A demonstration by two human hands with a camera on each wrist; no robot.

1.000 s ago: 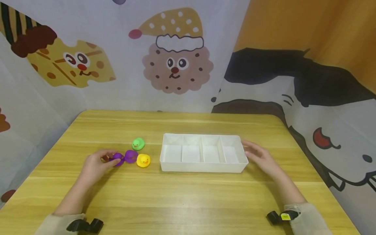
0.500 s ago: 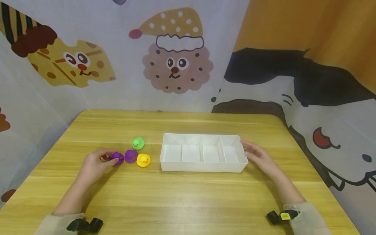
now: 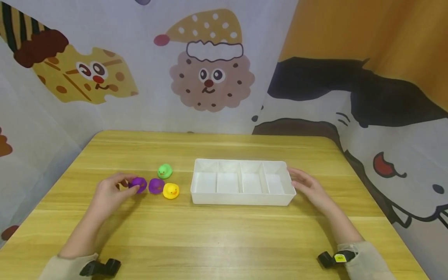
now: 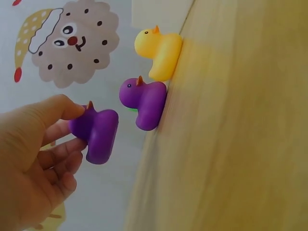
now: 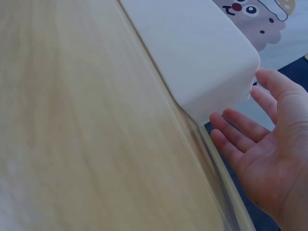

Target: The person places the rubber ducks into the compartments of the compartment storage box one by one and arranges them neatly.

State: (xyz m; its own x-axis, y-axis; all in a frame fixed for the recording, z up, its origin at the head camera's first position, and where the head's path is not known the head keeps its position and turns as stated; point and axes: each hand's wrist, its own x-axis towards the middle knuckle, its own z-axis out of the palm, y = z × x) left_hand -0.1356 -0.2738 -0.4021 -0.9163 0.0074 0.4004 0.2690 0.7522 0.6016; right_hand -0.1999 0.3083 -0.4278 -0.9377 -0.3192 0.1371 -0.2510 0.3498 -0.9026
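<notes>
Left hand (image 3: 110,194) pinches a purple, rounded toy duck (image 4: 102,137) by the head, probably the easiest part to grip; the duck looks just clear of the pale wood-grain worktop (image 3: 224,241). Right hand (image 3: 311,188) is relaxed, fingers apart, at the right end of the white, rectangular four-compartment box (image 3: 241,199), likely to steady it; can't tell how firmly it touches. Held duck: smooth, plain purple, orange beak showing, eye covered. Yellow toy duck (image 3: 171,191) and second purple toy duck (image 3: 156,186) sit just beyond it, presumably grouped for easy reach; green toy duck (image 3: 165,171) farthest.
</notes>
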